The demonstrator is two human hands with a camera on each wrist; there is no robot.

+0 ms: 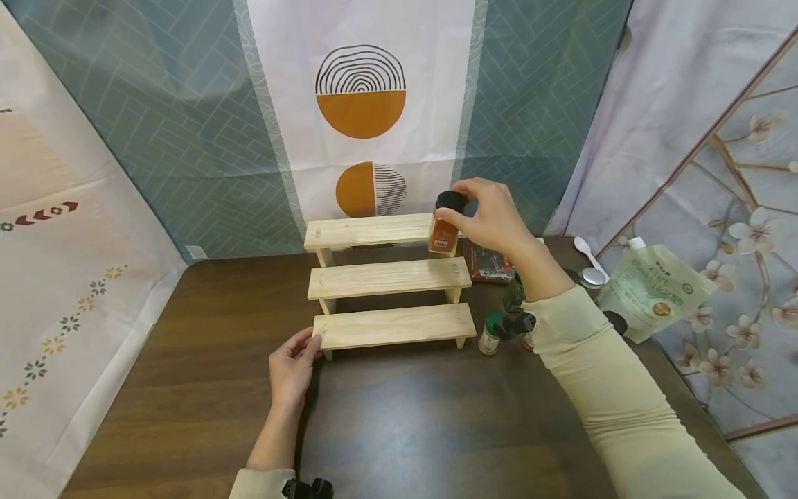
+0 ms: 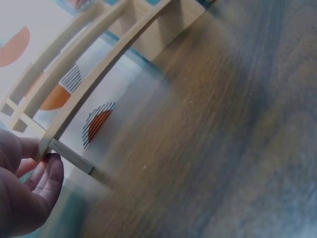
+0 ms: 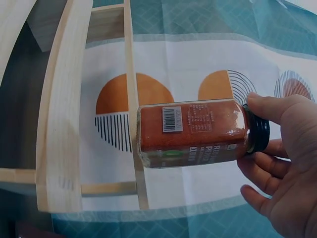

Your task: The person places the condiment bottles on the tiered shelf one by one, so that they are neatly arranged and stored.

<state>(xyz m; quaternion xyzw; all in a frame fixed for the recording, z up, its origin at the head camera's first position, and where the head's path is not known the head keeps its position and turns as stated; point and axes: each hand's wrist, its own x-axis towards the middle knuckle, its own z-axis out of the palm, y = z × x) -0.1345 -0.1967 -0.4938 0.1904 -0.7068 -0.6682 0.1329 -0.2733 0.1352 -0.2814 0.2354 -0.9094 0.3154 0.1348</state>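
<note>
A three-tier light wooden rack (image 1: 391,279) stands at the back of the brown table. My right hand (image 1: 489,213) pinches the black cap of a square jar of red powder (image 3: 193,131) at the right end of the top tier; whether its base rests on the board I cannot tell. My left hand (image 1: 293,367) grips the left end of the lowest tier (image 1: 394,326), thumb on top. In the left wrist view the fingers of my left hand (image 2: 29,183) hold that board's corner, beside a rack leg (image 2: 72,156).
Right of the rack stand a green-capped jar (image 1: 490,335), a dark green jar (image 1: 514,294) and a silver-lidded jar (image 1: 592,278). A dark red packet (image 1: 490,264) lies behind them. Farther right are a white spoon (image 1: 590,256) and a pale green pouch (image 1: 654,287).
</note>
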